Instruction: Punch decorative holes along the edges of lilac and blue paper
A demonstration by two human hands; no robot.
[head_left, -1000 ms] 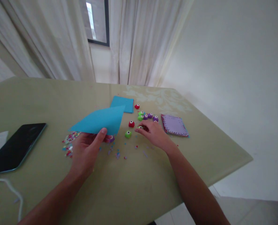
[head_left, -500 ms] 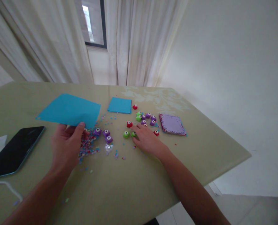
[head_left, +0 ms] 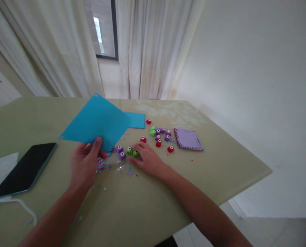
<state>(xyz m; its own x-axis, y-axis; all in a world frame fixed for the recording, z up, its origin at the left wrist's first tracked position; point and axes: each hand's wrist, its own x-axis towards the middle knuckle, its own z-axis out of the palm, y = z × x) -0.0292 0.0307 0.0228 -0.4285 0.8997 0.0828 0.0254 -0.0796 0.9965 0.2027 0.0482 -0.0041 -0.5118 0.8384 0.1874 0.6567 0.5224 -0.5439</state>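
My left hand (head_left: 85,163) is closed on a blue sheet of paper (head_left: 98,120), thumb on top, held tilted above the table. Tiny holes show at the sheet's far and left corners. My right hand (head_left: 151,158) has its thumb and fingers around a green craft punch (head_left: 135,153). Another green punch (head_left: 129,150) touches it on the left. Just beyond are purple punches (head_left: 122,156), partly screened by the paper. Bits of punched confetti (head_left: 101,165) lie below my left hand.
Several red, green and purple punches (head_left: 158,143) stand further back. A blue paper stack (head_left: 137,120) lies behind the held sheet. To the right is a stack of lilac sheets with punched edges (head_left: 189,139). A dark tablet (head_left: 26,169) and white cable (head_left: 26,207) lie left.
My right hand has moved left, and the two green punches have shifted left towards the purple ones. My left hand has carried the blue sheet right and turned it, covering part of the blue stack.
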